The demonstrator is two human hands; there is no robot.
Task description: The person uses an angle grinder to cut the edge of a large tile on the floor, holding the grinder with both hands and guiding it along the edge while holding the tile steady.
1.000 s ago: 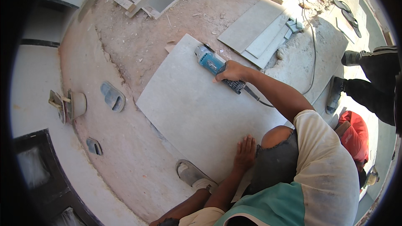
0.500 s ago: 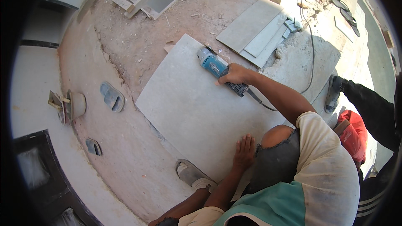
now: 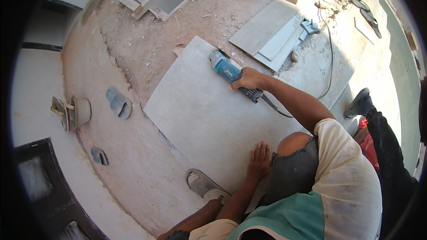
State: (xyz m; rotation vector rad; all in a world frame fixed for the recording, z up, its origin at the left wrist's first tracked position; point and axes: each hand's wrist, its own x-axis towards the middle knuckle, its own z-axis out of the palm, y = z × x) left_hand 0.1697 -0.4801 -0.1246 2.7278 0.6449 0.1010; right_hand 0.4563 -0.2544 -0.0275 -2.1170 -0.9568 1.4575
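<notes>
Under both my hands lies a large light grey tile (image 3: 200, 98), its far corner pointing away from me. My right hand (image 3: 250, 79) is wrapped around the rear of a teal angle grinder (image 3: 227, 70). The grinder's head is at the tile's far right edge, and its dark disc shows only as a thin edge there. From its back end a power cord (image 3: 276, 109) runs off under my right forearm. Fingers stretched out, my left hand (image 3: 259, 162) lies flat on the near part of the tile, beside my bent knee.
Cut tile pieces (image 3: 267, 31) lie beyond the grinder on rubble. Loose slippers (image 3: 119, 102) and a bucket (image 3: 81, 112) are at the left. At the far left stands a wooden frame (image 3: 147, 0). Close on my right, another person's leg (image 3: 384, 142) stands before a red bag (image 3: 369, 151).
The other person's leg on the right has shifted, now covering much of the red bag. My hands, the grinder and the tile have stayed in place.
</notes>
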